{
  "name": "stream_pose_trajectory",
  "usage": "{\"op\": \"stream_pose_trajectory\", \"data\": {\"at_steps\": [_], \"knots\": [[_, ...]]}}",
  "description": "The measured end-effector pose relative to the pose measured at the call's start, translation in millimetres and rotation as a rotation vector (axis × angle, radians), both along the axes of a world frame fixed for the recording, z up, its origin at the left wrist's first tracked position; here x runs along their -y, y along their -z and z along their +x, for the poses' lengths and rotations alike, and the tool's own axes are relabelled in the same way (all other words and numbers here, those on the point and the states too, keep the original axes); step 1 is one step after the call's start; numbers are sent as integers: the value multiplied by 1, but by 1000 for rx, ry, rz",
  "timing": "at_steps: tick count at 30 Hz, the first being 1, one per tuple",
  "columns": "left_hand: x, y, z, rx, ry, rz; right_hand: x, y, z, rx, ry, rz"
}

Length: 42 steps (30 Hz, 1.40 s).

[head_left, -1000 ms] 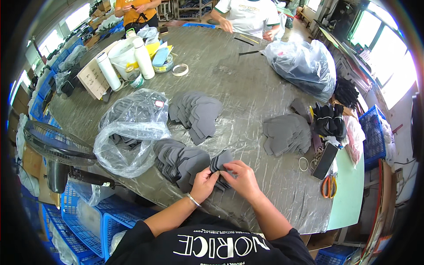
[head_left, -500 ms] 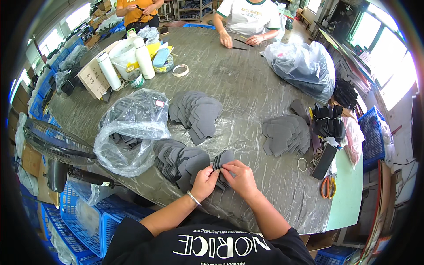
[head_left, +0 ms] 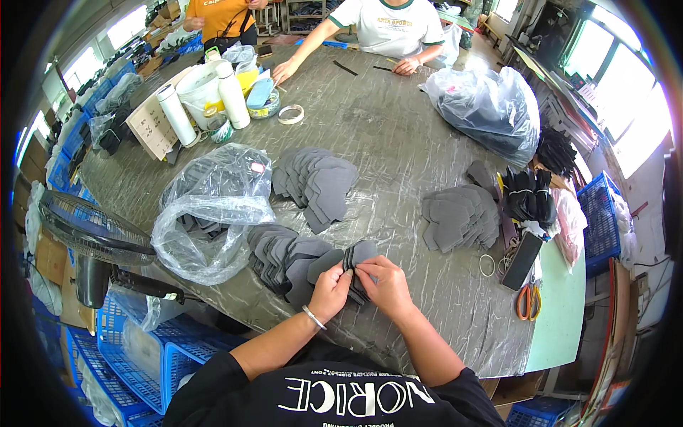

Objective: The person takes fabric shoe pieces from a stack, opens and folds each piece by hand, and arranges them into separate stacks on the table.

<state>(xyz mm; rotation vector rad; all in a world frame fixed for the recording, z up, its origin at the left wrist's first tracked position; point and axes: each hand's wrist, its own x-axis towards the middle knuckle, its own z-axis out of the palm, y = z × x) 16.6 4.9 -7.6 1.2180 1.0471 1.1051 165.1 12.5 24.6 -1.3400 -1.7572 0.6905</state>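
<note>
Left hand (head_left: 330, 293), right hand (head_left: 386, 286): both pinching gray pieces (head_left: 363, 250) | apparently separating layers (spread pile (head_left: 461, 217) at two o'clock) | next likely needs fingertip finesse

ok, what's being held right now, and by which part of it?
Grey pieces, pinched partway along by left grip and right grip. Fingers hide the exact contact and how many are held.

We record the left hand (head_left: 331, 293) and right hand (head_left: 385, 286) gripping small grey pieces (head_left: 363, 250) right of the clear bag (head_left: 228, 211), a black fan (head_left: 92, 231) left of that bag, orange-handled scissors (head_left: 523, 302) well to its right.
</note>
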Motion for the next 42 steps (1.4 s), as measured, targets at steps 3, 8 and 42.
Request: {"op": "stream_pose_trajectory", "data": {"at_steps": [3,8,42], "knots": [[0,0,0,38,-9,-48,-6,4,7,-54,-60,-22],[-2,4,-3,-63,-15,-36,-11,0,9,-75,-110,-100],[-11,-5,-5,-168,60,29,-7,4,1,-22,8,-8]]}}
